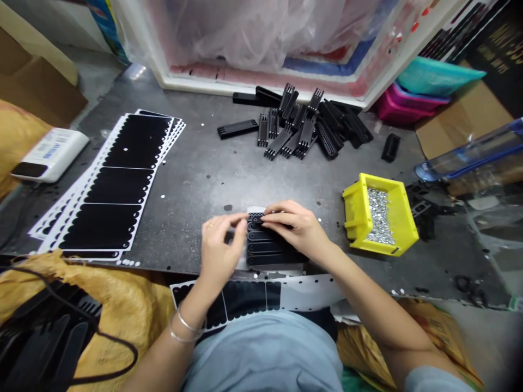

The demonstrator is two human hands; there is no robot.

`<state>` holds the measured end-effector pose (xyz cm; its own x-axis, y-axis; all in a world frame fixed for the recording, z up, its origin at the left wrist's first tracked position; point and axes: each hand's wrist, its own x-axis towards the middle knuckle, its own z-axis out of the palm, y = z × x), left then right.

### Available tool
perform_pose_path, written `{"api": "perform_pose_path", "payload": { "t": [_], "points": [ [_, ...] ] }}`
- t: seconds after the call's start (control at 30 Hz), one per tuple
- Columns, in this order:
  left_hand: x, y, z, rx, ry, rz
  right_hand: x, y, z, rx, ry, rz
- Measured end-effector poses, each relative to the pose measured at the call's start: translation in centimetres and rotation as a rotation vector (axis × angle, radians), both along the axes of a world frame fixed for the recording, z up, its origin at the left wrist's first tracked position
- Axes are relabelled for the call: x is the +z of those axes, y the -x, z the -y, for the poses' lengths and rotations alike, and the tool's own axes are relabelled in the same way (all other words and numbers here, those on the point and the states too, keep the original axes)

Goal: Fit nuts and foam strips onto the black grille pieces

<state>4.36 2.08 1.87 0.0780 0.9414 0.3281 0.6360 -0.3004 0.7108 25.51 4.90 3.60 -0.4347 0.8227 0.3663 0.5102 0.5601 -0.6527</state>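
Observation:
In front of me, a row of black plastic strips (265, 246) lies side by side on a pale sheet at the table's front edge. My right hand (300, 226) reaches over the row, its thumb and fingertips closed on the farthest black strip. Beside the row's left end is my left hand (223, 239), index finger stretched to the same strip's end and thumb apart from it. The left hand is slightly blurred, and I see nothing between its fingers. My right hand covers the strips' right part.
A yellow bin (402, 218) of small shiny metal pieces stands to the right. Black plastic parts (302, 122) are heaped at the back before a white-framed box (261, 87). Black sticker sheets (118, 185) lie left, near a white device (51, 155); another sheet (245, 299) lies by my lap.

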Motion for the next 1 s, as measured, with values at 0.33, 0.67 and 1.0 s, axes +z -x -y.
{"api": "perform_pose_path", "payload": {
  "t": [0.33,0.67,1.0],
  "points": [
    [-0.7,1.0,-4.0,-0.068,0.354,0.078,-1.4,1.0,-1.7,0.042,0.016,0.106],
    [-0.8,0.8,-4.3,-0.055,0.323,0.051,1.0,-3.9,-1.1,-0.075,0.209,0.072],
    [-1.1,1.1,-4.7,-0.075,0.325,0.044,-0.4,-5.3,-1.0,-0.109,0.279,-0.042]
  ]
}}
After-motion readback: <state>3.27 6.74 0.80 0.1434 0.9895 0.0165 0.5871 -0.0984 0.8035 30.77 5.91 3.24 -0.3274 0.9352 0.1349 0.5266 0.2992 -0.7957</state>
